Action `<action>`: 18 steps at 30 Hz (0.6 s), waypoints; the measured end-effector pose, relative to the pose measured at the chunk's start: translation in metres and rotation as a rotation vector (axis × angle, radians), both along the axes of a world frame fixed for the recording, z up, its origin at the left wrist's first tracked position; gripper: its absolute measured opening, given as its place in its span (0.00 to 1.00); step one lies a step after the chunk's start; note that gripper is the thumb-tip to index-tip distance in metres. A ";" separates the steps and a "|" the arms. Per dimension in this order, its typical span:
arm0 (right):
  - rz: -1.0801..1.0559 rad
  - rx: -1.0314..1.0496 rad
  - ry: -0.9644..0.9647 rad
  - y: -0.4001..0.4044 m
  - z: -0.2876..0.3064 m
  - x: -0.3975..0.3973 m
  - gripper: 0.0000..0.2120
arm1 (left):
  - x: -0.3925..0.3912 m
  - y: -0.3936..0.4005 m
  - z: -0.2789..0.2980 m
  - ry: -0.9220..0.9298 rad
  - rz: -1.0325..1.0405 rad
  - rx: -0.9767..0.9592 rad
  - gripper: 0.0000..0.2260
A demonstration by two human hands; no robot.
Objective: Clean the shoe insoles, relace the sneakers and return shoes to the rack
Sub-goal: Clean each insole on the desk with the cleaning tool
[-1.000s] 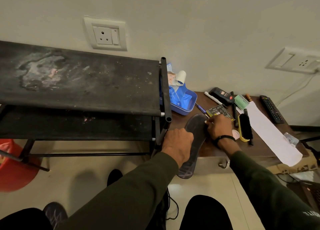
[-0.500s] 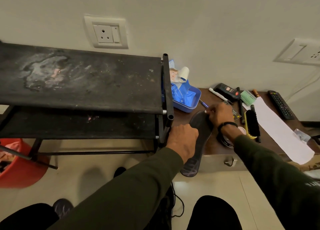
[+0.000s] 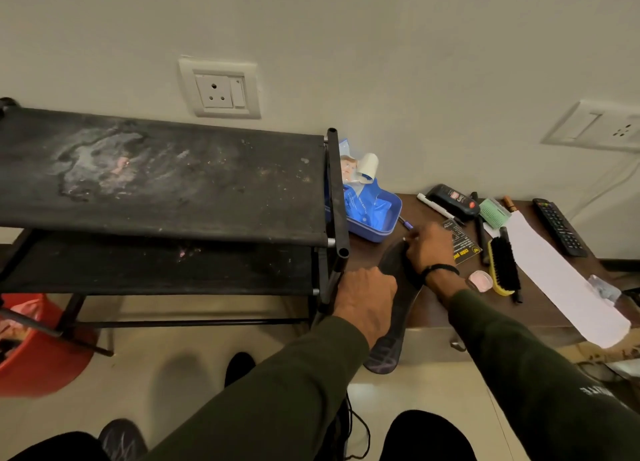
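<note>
**A:** Under both hands, the insole (image 3: 394, 325) lies along the counter (image 3: 433, 308) edge, heel end hanging off toward the floor. Why there?

**B:** My guess is the overhang leaves room to grab it, while the flat part gets backing for scrubbing. Left hand (image 3: 367, 303) sits on its middle, likely pinning it so it can't skate.

**A:** Left fingers?

**B:** Curled down over the insole's near edge, knuckles up. Looks like a clamp, though the tips are hidden.

**A:** Right hand (image 3: 427, 249)?

**B:** At the toe end. Fingers (image 3: 410, 240) bunched and bent, tips on the insole's rim. Could be pinching the edge or something small; cannot tell from this angle.

**A:** Tools?

**B:** Right of those fingers: black-bristle brush (image 3: 504, 266), small pink tin (image 3: 481, 280) just beside the wrist. Neither is held. Blue tub (image 3: 375, 218) sits just beyond the fingertips, against the rack post.

**A:** Rack (image 3: 166, 183)?

**B:** Left of the left hand, both shelves bare of shoes. One sneaker (image 3: 121, 438) is down on the floor by the knees. I'd say cleaning stage, with lacing and return still pending.
</note>
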State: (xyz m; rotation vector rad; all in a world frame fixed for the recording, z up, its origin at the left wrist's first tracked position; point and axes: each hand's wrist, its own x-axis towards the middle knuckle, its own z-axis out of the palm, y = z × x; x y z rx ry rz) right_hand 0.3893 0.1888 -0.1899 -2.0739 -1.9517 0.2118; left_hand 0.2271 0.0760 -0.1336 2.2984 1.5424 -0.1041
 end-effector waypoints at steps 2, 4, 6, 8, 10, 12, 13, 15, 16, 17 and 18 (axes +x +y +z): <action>0.175 -0.051 -0.011 -0.010 0.001 -0.007 0.07 | -0.001 0.001 -0.001 -0.002 -0.002 -0.004 0.13; 0.252 -0.068 -0.024 -0.008 0.003 -0.007 0.07 | -0.003 0.002 0.001 0.000 0.003 0.008 0.13; 0.087 -0.063 0.005 0.006 0.003 0.000 0.08 | -0.004 0.001 0.002 -0.003 0.004 0.017 0.12; 0.055 -0.033 0.011 0.009 -0.002 -0.002 0.07 | -0.002 -0.001 0.001 0.013 -0.001 0.025 0.12; 0.195 -0.064 -0.029 -0.001 -0.008 -0.009 0.07 | -0.001 -0.002 0.001 0.023 -0.005 0.024 0.12; 0.236 -0.053 -0.036 -0.003 -0.008 -0.005 0.07 | -0.001 0.001 0.001 0.025 0.003 0.003 0.13; 0.166 -0.045 -0.050 0.001 -0.006 0.001 0.08 | -0.001 0.001 0.001 0.023 0.006 -0.014 0.13; 0.044 -0.018 -0.047 0.006 -0.005 0.005 0.08 | 0.000 0.001 0.001 0.026 0.011 -0.025 0.14; 0.058 -0.017 -0.038 0.003 -0.005 0.002 0.08 | 0.000 0.001 0.001 0.028 0.009 -0.017 0.13; 0.105 -0.019 -0.031 -0.005 -0.003 -0.003 0.08 | -0.001 0.000 0.002 0.025 0.011 -0.005 0.13; 0.177 -0.033 -0.025 -0.018 -0.001 -0.009 0.08 | -0.002 -0.001 0.003 0.019 0.021 0.008 0.13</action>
